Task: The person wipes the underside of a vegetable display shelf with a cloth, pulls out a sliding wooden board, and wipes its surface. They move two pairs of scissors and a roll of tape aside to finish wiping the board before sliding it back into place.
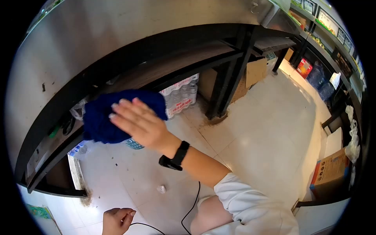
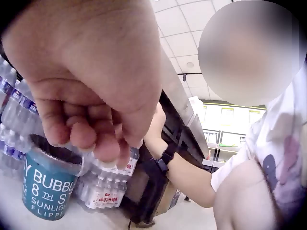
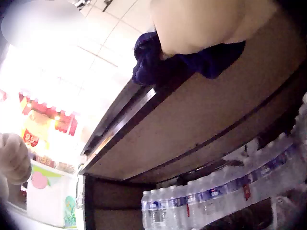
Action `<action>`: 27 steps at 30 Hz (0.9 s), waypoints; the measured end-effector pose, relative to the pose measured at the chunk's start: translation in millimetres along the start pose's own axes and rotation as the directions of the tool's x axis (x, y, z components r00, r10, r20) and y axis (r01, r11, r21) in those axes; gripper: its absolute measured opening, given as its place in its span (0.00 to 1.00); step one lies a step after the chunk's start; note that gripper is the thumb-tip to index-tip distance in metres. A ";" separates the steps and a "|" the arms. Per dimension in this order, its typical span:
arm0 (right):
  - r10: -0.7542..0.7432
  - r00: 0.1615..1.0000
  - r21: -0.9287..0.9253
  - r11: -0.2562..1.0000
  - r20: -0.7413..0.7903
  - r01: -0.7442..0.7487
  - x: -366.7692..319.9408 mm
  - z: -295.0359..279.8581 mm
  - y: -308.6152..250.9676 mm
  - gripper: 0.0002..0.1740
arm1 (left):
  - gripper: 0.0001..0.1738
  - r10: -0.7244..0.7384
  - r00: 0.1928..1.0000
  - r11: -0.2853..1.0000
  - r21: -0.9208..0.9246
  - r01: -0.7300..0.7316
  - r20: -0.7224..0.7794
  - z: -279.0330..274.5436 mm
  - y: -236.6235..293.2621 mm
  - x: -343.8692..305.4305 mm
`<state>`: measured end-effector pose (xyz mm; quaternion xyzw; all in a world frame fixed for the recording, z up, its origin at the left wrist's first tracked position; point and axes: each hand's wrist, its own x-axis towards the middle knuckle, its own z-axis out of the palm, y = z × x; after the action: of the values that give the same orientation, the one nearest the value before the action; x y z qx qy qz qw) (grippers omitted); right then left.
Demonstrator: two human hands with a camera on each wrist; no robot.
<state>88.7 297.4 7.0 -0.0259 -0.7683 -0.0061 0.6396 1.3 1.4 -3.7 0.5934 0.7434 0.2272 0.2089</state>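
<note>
My right hand (image 1: 141,124) lies with its fingers extended on a dark blue cloth (image 1: 96,121), at the lower shelf beneath a metal-topped counter. In the right wrist view the bunched cloth (image 3: 160,67) sits at the shelf's edge, partly covered by the hand. A black watch (image 1: 177,156) is on the right wrist. Low in the head view, my left hand (image 1: 116,220) hangs loosely curled, holding nothing. From the left wrist, that hand (image 2: 96,81) shows bent fingers above a teal bin (image 2: 50,189) with white lettering.
Packs of bottled water (image 1: 181,96) stand under the shelf (image 1: 192,58), near a dark post (image 1: 227,78). A cable (image 1: 192,209) and a small white crumpled thing (image 1: 161,189) lie on the tiled floor. At the right are a cardboard box (image 1: 331,168) and more shelving.
</note>
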 end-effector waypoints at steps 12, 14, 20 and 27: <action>0.432 0.788 -0.174 0.820 -0.439 -0.546 -13.5 -172.7 197.0 0.22 | 0.03 0.098 0.995 0.993 0.070 -0.100 0.030 3.7 -15.6 2.7; 0.420 0.805 -0.166 0.836 -0.419 -0.522 -13.6 -176.0 198.4 0.22 | 0.06 0.164 0.980 0.982 0.109 -0.151 -0.116 -8.6 -7.6 9.8; 0.294 0.922 -0.222 0.909 -0.253 -0.351 -4.8 -112.9 122.6 0.25 | 0.21 0.438 0.820 0.834 0.507 -0.218 -0.368 -79.1 35.4 57.7; 0.196 0.980 -0.151 0.970 0.013 -0.192 10.9 -52.6 34.2 0.29 | 0.24 0.378 0.864 0.844 0.507 -0.175 -0.332 -116.6 47.6 144.7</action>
<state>140.1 329.7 26.5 -0.1487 -0.7682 -0.0005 0.6227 -59.0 141.5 112.6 0.6660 0.7067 0.1947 -0.1382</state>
